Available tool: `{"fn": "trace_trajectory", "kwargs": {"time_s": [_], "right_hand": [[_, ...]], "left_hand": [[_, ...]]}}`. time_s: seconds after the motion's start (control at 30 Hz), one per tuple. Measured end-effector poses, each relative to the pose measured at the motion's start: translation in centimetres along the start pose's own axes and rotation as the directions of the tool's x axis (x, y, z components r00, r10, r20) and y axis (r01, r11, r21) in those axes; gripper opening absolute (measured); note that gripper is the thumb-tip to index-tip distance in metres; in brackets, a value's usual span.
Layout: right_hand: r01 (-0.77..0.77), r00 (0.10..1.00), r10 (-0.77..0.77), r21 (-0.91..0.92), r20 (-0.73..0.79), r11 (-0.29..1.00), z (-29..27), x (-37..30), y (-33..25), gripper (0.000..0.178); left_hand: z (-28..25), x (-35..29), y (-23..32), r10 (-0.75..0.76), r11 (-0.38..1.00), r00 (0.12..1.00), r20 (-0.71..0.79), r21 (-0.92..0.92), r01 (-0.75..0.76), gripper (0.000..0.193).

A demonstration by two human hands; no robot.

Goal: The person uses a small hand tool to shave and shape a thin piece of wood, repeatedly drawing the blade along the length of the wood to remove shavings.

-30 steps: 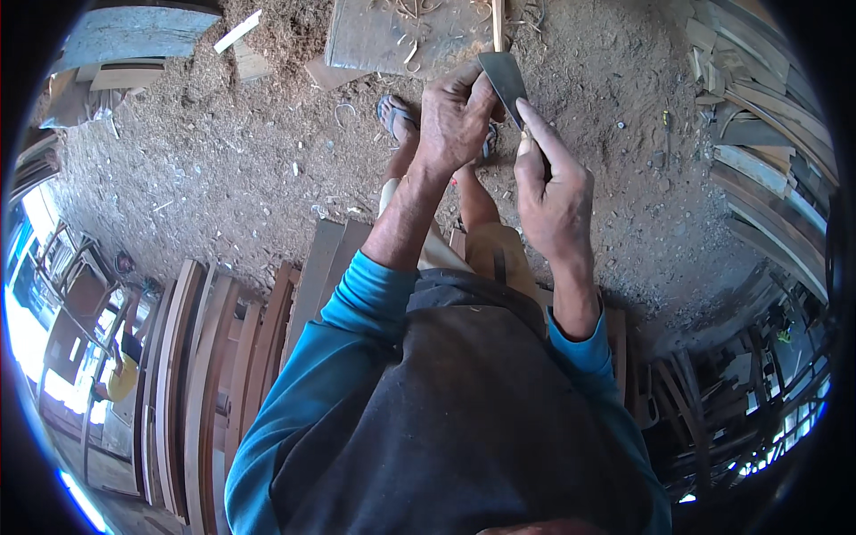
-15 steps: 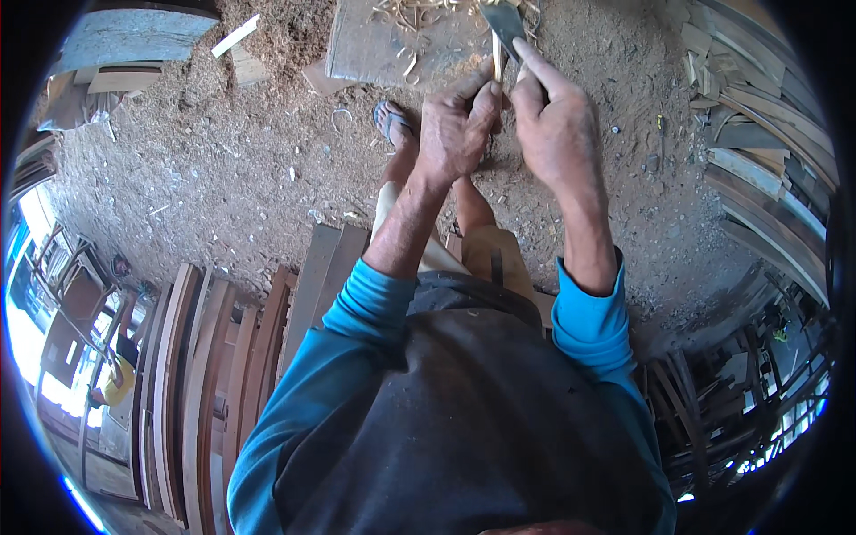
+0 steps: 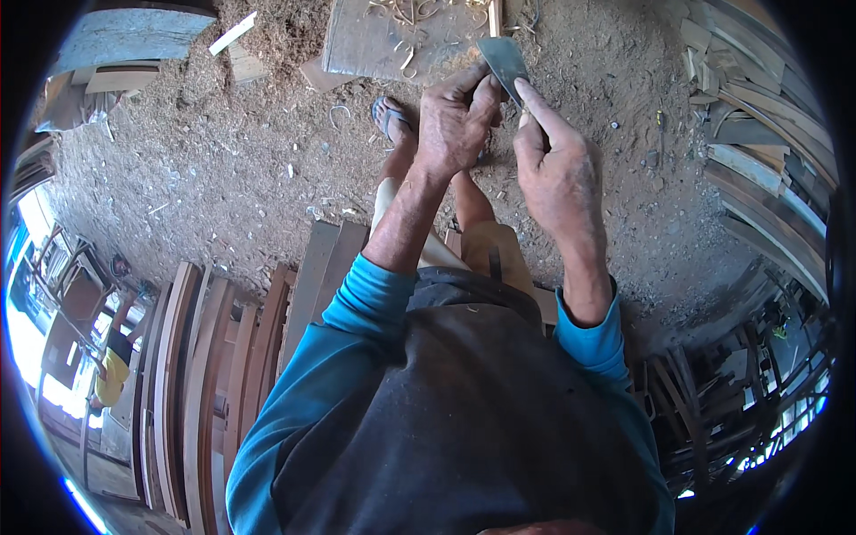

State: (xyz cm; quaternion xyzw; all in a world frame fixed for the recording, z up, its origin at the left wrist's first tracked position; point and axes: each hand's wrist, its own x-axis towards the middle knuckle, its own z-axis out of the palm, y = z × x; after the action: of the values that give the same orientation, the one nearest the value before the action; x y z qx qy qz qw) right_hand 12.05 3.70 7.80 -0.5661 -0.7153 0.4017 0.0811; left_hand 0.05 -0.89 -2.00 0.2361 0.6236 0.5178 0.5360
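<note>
My left hand (image 3: 456, 125) is closed in a pinch around a thin strip of pale wood (image 3: 496, 16), which points away from me past the fingertips. A broad, flat-bladed knife (image 3: 505, 64) lies across the strip just beyond those fingertips and hides part of it. My right hand (image 3: 560, 169) is closed around the knife's lower end, its index finger stretched along the metal blade. The handle is hidden by the hand. Beyond both hands, a flat wooden board (image 3: 366, 45) lies on the ground with curled shavings (image 3: 419, 11) scattered on it.
Stacked boards (image 3: 205, 374) stand at the lower left, and more timber (image 3: 758, 178) lines the right side. A screwdriver-like tool (image 3: 661, 134) lies on the dusty ground. My sandalled foot (image 3: 390, 118) is left of the board. At far left is a person in yellow (image 3: 111, 374).
The knife blade has come toward me along the strip, and my right hand has drawn back slightly. More of the strip shows beyond the blade. My left hand has barely moved.
</note>
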Motion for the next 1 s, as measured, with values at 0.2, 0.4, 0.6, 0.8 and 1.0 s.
{"fn": "trace_trajectory", "kwargs": {"time_s": [0.2,0.4,0.6,0.8,1.0], "right_hand": [[-0.054,0.999,0.054,-0.041,0.005,0.998,0.4,0.3,-0.5,0.033],[0.048,0.988,-0.045,0.018,-0.148,0.999,2.2,1.8,0.6,0.034],[-0.034,0.992,0.051,0.138,-0.117,0.99,1.8,2.3,1.4,0.041],[-0.045,0.998,0.052,0.211,-0.026,0.977,1.0,-2.7,1.5,0.037],[-0.099,0.995,0.098,0.212,0.014,0.972,1.5,-1.4,1.0,0.036]], "left_hand": [[0.1,-0.1,-0.4,0.009,1.0,1.0,-0.015,-0.026,-0.01,0.032],[0.2,0.6,-1.9,0.135,0.991,0.988,-0.074,0.013,-0.135,0.035],[0.3,-0.1,-0.3,0.104,0.995,0.994,-0.028,0.004,-0.104,0.037],[-0.2,-0.2,-0.9,0.098,0.991,0.995,0.033,-0.09,-0.095,0.035],[-1.2,0.1,-1.5,0.122,0.989,0.988,0.092,-0.09,-0.114,0.032]]}}
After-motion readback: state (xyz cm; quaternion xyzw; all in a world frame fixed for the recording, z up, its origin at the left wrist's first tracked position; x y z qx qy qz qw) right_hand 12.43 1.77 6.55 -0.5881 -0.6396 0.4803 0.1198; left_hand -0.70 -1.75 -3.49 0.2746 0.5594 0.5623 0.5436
